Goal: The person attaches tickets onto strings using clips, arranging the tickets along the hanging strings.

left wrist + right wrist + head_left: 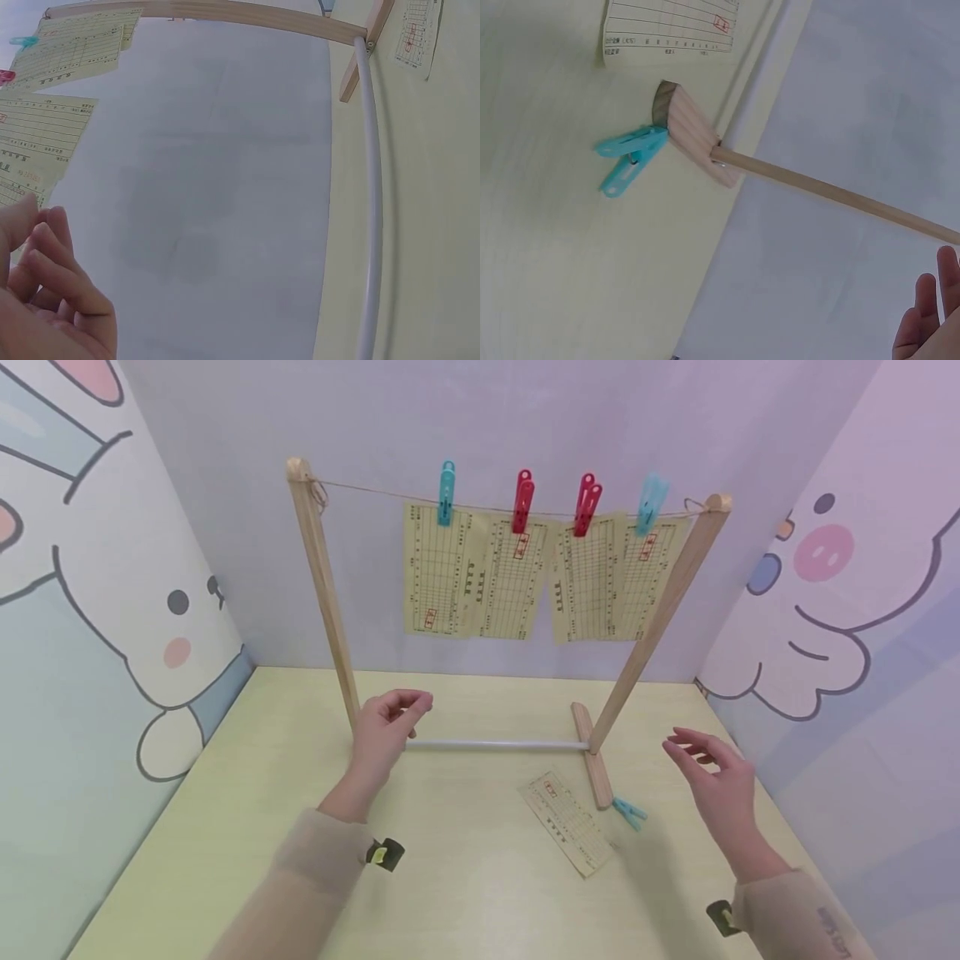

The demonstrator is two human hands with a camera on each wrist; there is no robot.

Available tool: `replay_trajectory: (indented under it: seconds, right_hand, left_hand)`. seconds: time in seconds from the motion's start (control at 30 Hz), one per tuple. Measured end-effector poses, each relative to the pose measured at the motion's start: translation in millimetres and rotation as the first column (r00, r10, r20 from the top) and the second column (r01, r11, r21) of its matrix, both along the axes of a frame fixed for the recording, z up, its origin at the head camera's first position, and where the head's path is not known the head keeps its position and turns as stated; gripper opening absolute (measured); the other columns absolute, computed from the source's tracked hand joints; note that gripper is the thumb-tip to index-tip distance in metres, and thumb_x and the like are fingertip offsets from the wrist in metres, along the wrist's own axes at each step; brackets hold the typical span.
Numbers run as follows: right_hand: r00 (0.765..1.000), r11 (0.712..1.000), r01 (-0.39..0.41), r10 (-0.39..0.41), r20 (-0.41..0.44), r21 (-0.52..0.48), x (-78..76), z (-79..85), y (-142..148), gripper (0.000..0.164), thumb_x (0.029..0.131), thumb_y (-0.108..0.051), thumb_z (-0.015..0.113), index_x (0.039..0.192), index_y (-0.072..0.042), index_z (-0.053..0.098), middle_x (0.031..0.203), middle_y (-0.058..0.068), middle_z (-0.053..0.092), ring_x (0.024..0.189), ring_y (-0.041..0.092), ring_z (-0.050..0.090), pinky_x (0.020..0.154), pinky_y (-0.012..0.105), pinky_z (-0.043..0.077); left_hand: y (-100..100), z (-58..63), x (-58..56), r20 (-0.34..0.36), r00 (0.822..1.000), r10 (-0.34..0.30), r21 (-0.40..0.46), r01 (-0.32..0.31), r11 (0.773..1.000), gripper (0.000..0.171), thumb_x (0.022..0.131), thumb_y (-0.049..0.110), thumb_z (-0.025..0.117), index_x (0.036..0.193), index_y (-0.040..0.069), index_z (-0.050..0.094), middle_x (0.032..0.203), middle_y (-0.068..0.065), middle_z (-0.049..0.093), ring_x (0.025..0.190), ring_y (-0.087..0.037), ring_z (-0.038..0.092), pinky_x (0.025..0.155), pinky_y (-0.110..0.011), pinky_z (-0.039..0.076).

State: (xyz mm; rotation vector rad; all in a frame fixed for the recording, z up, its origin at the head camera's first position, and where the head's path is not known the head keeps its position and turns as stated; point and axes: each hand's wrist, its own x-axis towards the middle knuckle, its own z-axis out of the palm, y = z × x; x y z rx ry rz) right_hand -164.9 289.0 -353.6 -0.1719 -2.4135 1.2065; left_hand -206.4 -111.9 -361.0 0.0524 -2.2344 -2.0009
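Observation:
My left hand (378, 737) is raised beside the left post of a wooden drying rack (327, 585), thumb and fingertips close together with nothing between them. Beyond the right post, my right hand (720, 785) hovers in the air, fingers loosely bent and holding nothing. Several printed paper slips (513, 585) hang from the rack's string, clipped by blue clothespins (446, 493) and red clothespins (522, 503). On the table lies another paper slip (567, 824), slanted. A blue clothespin (634, 154) lies against the end of the rack's right foot (690, 131).
A white bar (495, 745) runs low between the two posts. The pale yellow table (465, 902) spreads in front of the rack. Cartoon-printed walls, with a rabbit (135, 610) on the left and a pig-nosed figure (862, 610) on the right, enclose the sides.

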Motion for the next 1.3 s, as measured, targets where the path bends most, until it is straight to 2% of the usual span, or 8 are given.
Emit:
replay_trajectory:
  seconds: [0.2,0.3,0.67,0.73,0.9,1.07,1.2,1.3]
  right_hand:
    - [0.997,0.998,0.052,-0.05,0.062,-0.037,2.1,-11.5,2,0.033,0.084,-0.028,0.069,0.111,-0.01,0.066,0.09,-0.025,0.062,0.079,0.004,0.053,0.06,0.013,0.041]
    - [0.994,0.995,0.077,-0.072,0.077,-0.056,1.5,-17.7,3,0.033,0.084,-0.029,0.069,0.111,-0.01,0.066,0.089,-0.023,0.062,0.078,0.005,0.052,0.06,0.013,0.041]
    - [0.983,0.988,0.136,-0.125,0.138,-0.068,0.3,-42.8,13,0.036,0.084,-0.032,0.069,0.111,-0.009,0.066,0.087,-0.026,0.06,0.077,0.002,0.051,0.061,0.013,0.041]
    - [0.979,0.988,0.141,-0.13,0.155,-0.061,0.6,-46.3,14,0.036,0.084,-0.034,0.068,0.111,-0.01,0.066,0.088,-0.026,0.06,0.077,0.001,0.051,0.062,0.013,0.041]
    - [0.97,0.986,0.161,-0.15,0.19,-0.045,-0.5,-56.5,19,0.038,0.084,-0.037,0.067,0.112,-0.011,0.065,0.086,-0.029,0.058,0.076,-0.001,0.051,0.062,0.013,0.041]
    - [0.966,0.99,0.142,-0.133,0.219,-0.022,-0.7,-66.8,24,0.042,0.084,-0.038,0.068,0.113,-0.009,0.065,0.082,-0.034,0.056,0.077,-0.005,0.05,0.063,0.013,0.04]
    - [0.948,0.992,0.128,-0.122,0.294,-0.001,0.8,-73.9,28,0.046,0.083,-0.043,0.066,0.115,-0.01,0.064,0.085,-0.034,0.056,0.078,-0.008,0.049,0.065,0.014,0.041]
    - [0.924,0.995,0.102,-0.099,0.369,0.013,3.0,-78.8,30,0.052,0.083,-0.049,0.064,0.118,-0.011,0.062,0.099,-0.021,0.062,0.079,-0.009,0.049,0.068,0.017,0.042]
  left_hand:
    - [9,-15.3,4.6,0.1,0.995,-0.022,0.068,0.015,0.998,0.03,0.084,0.038,0.067,0.101,0.013,0.066,0.094,0.003,0.066,0.06,-0.011,0.047,0.048,-0.018,0.034]
    - [14,-23.5,6.0,0.121,0.992,-0.032,0.099,0.02,0.995,0.029,0.084,0.036,0.067,0.101,0.012,0.066,0.093,0.001,0.067,0.059,-0.01,0.047,0.045,-0.018,0.032]
    - [32,-54.6,6.6,0.103,0.994,-0.046,0.098,0.036,0.995,0.028,0.083,0.037,0.068,0.097,0.012,0.067,0.091,0.001,0.066,0.055,-0.01,0.048,0.044,-0.018,0.034]
    - [36,-61.4,6.4,0.113,0.993,-0.046,0.088,0.036,0.996,0.03,0.082,0.04,0.068,0.096,0.013,0.067,0.092,0.002,0.065,0.056,-0.01,0.048,0.046,-0.018,0.036]
    - [48,-68.1,9.6,0.141,0.988,-0.064,0.073,0.054,0.996,0.028,0.084,0.035,0.067,0.098,0.011,0.067,0.096,-0.001,0.065,0.058,-0.011,0.049,0.052,-0.023,0.042]
    - [59,-82.8,10.0,0.113,0.99,-0.084,0.056,0.078,0.995,0.028,0.083,0.036,0.068,0.096,0.011,0.068,0.094,-0.001,0.067,0.066,-0.015,0.054,0.059,-0.025,0.047]
    - [68,-92.5,12.8,0.12,0.988,-0.1,0.062,0.093,0.994,0.028,0.082,0.037,0.069,0.095,0.012,0.069,0.093,-0.001,0.067,0.077,-0.016,0.057,0.061,-0.026,0.049]
    - [74,-100.0,15.7,0.129,0.985,-0.116,0.057,0.11,0.992,0.029,0.082,0.038,0.069,0.095,0.011,0.069,0.092,-0.002,0.067,0.081,-0.019,0.058,0.061,-0.026,0.049]
